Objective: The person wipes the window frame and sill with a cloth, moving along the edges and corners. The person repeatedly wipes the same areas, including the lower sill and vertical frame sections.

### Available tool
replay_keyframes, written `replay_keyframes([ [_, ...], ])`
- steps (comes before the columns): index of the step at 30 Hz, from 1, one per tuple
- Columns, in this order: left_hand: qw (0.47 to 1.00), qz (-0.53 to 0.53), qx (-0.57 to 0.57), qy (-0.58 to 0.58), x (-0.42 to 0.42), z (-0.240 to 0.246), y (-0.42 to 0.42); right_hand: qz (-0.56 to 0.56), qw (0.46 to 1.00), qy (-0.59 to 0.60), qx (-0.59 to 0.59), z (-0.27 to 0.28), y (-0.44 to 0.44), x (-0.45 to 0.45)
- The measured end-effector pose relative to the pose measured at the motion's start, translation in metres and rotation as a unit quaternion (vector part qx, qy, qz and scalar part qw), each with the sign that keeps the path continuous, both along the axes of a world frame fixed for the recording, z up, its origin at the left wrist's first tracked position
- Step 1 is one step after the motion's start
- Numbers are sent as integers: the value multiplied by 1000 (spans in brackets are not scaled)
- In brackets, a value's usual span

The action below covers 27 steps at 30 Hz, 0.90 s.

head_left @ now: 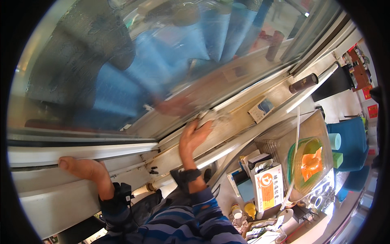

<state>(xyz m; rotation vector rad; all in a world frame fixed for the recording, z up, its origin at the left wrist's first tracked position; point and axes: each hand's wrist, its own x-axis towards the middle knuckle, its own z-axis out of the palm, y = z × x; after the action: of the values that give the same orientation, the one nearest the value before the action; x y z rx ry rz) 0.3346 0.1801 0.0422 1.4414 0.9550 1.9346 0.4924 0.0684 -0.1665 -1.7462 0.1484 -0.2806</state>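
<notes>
My right hand [195, 137] is closed around a crumpled whitish cloth [210, 117]. It presses the cloth to the windowsill [234, 113], along the lower edge of the window glass [146, 76]; the cloth's outline is blurred. At the left, my left hand [86, 170] rests against the white window frame [91, 151]. Its thumb side faces up, and most of its fingers are hidden. Farther along the sill lie a small printed card box [261, 109] and a dark brown cylindrical canister [303, 83] on its side.
Beside the sill stands a clear plastic bin [274, 134] with a green basket [292, 155] and an orange packet [311, 164]. A white-and-orange medicine box [268, 189], bottles and cables crowd the surface below. Blue chairs [349, 146] stand farther right.
</notes>
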Motion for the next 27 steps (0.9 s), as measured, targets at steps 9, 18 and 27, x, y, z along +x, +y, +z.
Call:
replay_keyframes([
  [9,997,-27,61,48,-1,-5,1,56,996,2,-72,-16,-1,-18],
  [18,987,126,14,103,12,-3,-8,10,992,29,-119,-23,-42,123],
  [27,969,126,63,202,23,11,-21,90,994,5,-67,-25,6,-49],
])
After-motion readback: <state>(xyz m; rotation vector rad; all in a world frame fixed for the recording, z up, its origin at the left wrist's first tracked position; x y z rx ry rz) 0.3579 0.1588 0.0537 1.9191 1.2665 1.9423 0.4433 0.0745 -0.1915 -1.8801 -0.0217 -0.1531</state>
